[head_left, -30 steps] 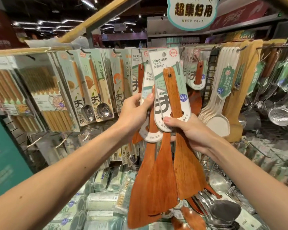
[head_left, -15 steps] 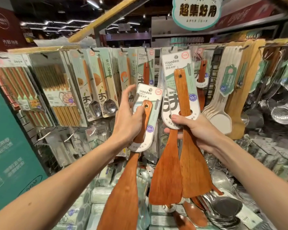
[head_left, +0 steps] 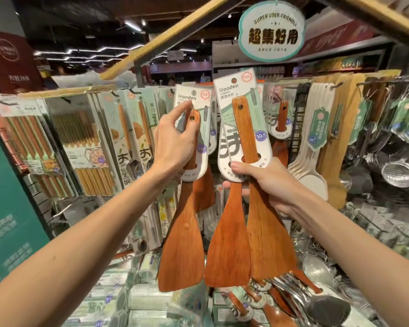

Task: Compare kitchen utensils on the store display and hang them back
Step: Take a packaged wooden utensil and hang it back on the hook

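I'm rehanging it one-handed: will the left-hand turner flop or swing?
Probably stiff: the turner looks like solid wood. Its wide blade hangs low, so it may swing under the left hand. The thin card likely bends.

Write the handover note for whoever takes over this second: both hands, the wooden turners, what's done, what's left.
Left hand: grips one carded wooden turner near the top of its card, raised just under the display rail; cannot tell whether it is on a hook.
Right hand: grips two carded turners together at the base of their cards.
Done: the three are held side by side for comparing.
Left: hang all three back, beside the hanging turner.
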